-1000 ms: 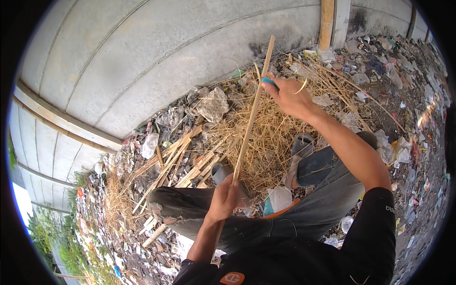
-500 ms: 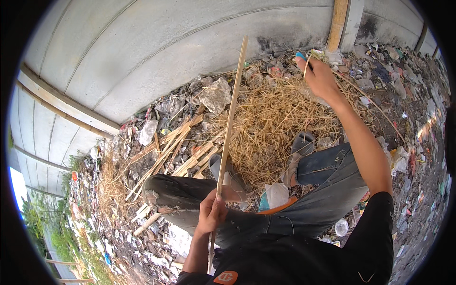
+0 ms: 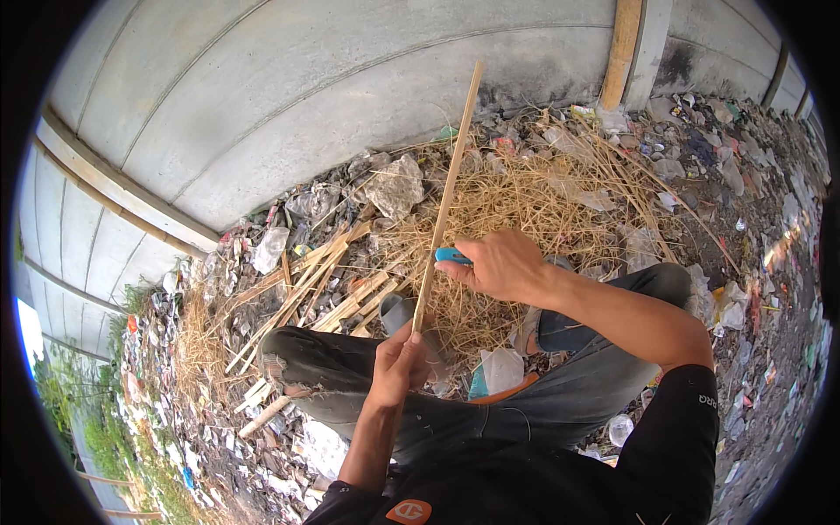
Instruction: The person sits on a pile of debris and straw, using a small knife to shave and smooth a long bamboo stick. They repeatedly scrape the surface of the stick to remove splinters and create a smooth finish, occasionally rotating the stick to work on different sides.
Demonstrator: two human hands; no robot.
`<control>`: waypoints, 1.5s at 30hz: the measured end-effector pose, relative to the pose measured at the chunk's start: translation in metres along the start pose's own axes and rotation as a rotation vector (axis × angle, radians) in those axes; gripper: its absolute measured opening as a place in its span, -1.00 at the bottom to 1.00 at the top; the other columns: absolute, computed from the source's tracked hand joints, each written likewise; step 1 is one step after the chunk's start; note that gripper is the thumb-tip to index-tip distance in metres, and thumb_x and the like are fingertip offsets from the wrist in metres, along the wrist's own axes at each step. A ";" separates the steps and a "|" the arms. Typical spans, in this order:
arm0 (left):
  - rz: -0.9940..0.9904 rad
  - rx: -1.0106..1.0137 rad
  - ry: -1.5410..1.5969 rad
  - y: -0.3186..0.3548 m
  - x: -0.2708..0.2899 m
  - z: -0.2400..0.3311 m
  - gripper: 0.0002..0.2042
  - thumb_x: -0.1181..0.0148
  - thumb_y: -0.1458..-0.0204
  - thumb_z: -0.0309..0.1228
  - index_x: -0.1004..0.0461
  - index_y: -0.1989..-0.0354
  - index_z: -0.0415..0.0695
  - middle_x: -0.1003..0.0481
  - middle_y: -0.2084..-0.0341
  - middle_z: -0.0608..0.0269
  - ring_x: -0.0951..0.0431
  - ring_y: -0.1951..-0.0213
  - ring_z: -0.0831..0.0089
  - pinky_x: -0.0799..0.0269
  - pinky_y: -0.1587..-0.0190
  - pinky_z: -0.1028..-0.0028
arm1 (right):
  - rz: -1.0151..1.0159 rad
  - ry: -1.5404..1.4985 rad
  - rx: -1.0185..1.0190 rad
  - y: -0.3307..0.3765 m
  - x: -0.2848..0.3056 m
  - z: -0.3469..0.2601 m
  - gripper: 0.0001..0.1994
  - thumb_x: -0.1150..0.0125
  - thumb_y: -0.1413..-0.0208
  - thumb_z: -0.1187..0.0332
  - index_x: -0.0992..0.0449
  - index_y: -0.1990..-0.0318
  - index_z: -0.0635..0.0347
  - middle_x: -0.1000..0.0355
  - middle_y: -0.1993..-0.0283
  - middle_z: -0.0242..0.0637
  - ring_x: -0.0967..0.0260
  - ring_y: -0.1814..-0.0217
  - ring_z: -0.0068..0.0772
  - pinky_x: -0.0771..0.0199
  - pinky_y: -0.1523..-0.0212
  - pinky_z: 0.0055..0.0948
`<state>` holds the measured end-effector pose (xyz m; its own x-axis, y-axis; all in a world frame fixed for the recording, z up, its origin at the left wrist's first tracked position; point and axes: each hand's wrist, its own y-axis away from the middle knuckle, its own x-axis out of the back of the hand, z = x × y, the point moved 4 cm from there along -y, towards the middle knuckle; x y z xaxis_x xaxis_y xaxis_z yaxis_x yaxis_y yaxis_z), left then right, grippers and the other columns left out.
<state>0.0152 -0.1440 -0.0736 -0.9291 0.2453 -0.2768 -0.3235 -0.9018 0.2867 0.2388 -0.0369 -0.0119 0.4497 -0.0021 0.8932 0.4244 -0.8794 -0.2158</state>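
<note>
My left hand [image 3: 398, 366] is closed round the lower part of a long, thin bamboo strip [image 3: 451, 179]. The strip slants up and away, its far end in front of the wall. Closed on a small blue-handled knife [image 3: 452, 255], my right hand [image 3: 507, 267] is at the strip, a little beyond the left hand. The blade is hidden, so contact with the strip cannot be made out. Dry, curly bamboo shavings [image 3: 499, 197] lie heaped under and beyond the right hand.
Split bamboo pieces [image 3: 302, 280] lie at the left, beside my bent knee [image 3: 302, 350]. A grey concrete wall [image 3: 315, 114] curves along the far side, with a bamboo post [image 3: 619, 52] against it. Plastic litter and a pale stone-like lump [image 3: 394, 187] cover the ground.
My right hand has come back from the far right to the strip with the knife; the thin curl beside it no longer shows. The strip's far end has tilted rightward.
</note>
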 end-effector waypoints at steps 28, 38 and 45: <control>-0.028 0.042 -0.056 0.036 0.013 -0.016 -0.58 0.03 -0.46 -0.30 -0.33 -0.36 -0.29 -0.15 0.69 0.53 -0.09 0.71 0.72 0.00 0.66 0.58 | 0.372 0.217 -0.190 -0.053 0.042 0.124 -0.35 0.09 -0.38 -0.28 -0.54 0.44 0.12 -0.37 0.71 -0.25 -0.42 0.66 -0.22 -0.39 0.59 -0.16; -0.098 0.029 0.046 0.070 0.028 -0.034 -0.49 0.00 -0.44 -0.19 -0.24 -0.43 -0.26 -0.01 0.71 0.53 0.02 0.70 0.68 0.00 0.62 0.55 | 0.569 -0.375 -0.385 -0.025 0.109 0.163 -0.34 -0.05 -0.27 -0.38 -0.46 0.46 0.11 -0.06 0.65 -0.52 -0.07 0.62 -0.50 -0.10 0.49 -0.34; -0.097 -0.059 -0.038 0.032 -0.004 -0.001 -0.49 0.00 -0.44 -0.22 -0.24 -0.42 -0.30 -0.10 0.69 0.51 -0.08 0.69 0.70 -0.02 0.60 0.59 | 0.078 -0.861 -0.077 -0.021 0.034 0.015 -0.48 -0.30 -0.23 -0.18 -0.60 0.26 0.21 -0.20 0.61 -0.56 -0.16 0.58 -0.62 -0.12 0.52 -0.47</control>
<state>0.0090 -0.1742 -0.0641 -0.9002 0.3450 -0.2656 -0.4025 -0.8920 0.2056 0.2570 -0.0109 0.0166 0.9270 0.2697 0.2607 0.3268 -0.9218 -0.2086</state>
